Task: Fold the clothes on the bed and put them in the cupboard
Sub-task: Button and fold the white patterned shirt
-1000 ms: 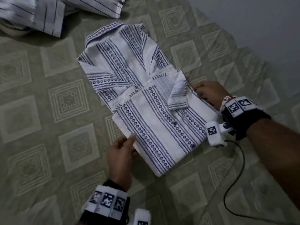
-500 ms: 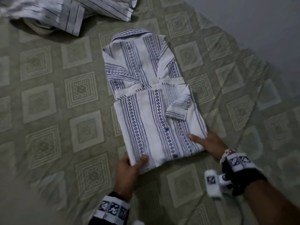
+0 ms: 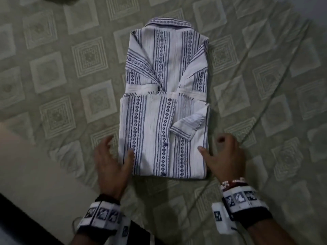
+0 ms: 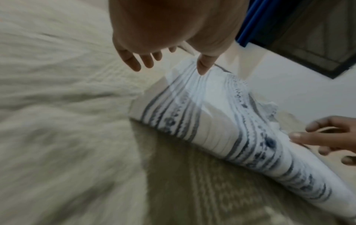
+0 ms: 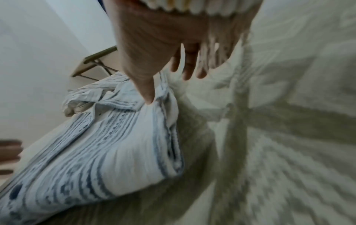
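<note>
White cotton with blue patterned stripes: the shirt (image 3: 164,110) lies folded on the bed (image 3: 58,71), collar at the far end, the lower half turned up over the chest so its hem crosses the middle. One short sleeve sticks out on top at the right, its cuff loose (the only untidy part).

The left hand (image 3: 110,161) sits at the shirt's near left corner. Its thumb lies on the cloth and its fingers are spread and fairly straight on the bedspread just beside the edge; nothing is gripped. From the left wrist view the fingertips (image 4: 133,64) hang apart above the bed, with the thumb tip touching the fold.

The right hand (image 3: 223,156) mirrors it at the near right corner, thumb pressed on the shirt's edge. In the head view its fingers look loosely curled beside the cloth, holding nothing; the right wrist view shows them relaxed and apart, with the thumb (image 5: 146,89) dimpling the fabric.

Behind the shirt, in the right wrist view, a crumpled pinstriped garment (image 5: 90,92) lies on the bed.
</note>
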